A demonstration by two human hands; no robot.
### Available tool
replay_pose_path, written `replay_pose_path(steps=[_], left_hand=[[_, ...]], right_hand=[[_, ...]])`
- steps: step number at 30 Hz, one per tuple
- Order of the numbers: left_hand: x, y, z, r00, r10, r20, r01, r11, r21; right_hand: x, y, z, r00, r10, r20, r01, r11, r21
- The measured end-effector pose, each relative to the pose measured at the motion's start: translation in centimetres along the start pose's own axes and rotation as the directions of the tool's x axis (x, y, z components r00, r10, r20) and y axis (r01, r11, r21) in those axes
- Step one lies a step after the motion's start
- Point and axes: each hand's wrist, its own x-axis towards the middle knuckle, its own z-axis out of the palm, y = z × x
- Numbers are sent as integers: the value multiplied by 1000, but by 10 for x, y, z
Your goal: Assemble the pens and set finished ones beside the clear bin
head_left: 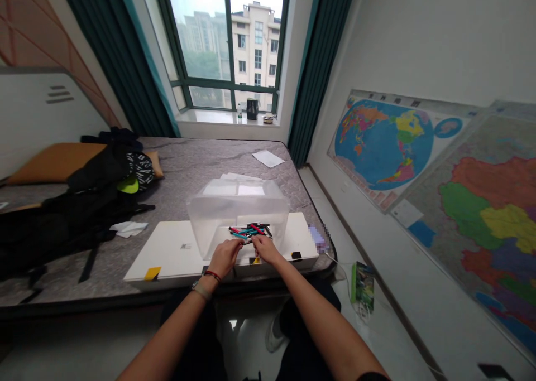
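A thin pen (247, 242) stretches between my two hands at the near edge of a heap of pens. My left hand (225, 257) pinches its left end; a red cord and a watch are on that wrist. My right hand (266, 249) has its fingers closed at the pen's other end. Just beyond the fingers lie several loose pens (251, 230) in red, blue and black. Behind and around them is a translucent plastic bin (226, 211), its opening apparently facing me. My fingertips partly hide the pen.
White flat boxes (167, 244) lie under the bin on the mattress (188, 163). A black bag (46, 222), a patterned cap (140, 169) and a crumpled tissue (129, 228) are on the left. A green box (362, 286) and a white cable are on the floor at right.
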Motion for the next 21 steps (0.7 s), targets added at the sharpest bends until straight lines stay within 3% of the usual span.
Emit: replay_pose_path(steps=[5,9,12,21], left_hand=[[10,-19,2,1000,17,-13,-16,992,122],[12,-25,0,995,-61,81,45,981,189],[13,-32,2,990,-56,127,32,982,188],[6,-40,10,999,35,-4,-33,974,225]], right_hand=[[14,5,7,998,-42,55,39,998,52],[15,14,13,999,-21,34,18,996,83],[13,18,15,1000,-12,-5,12,998,64],[13,17,14,1000,-1,-16,2,999,42]])
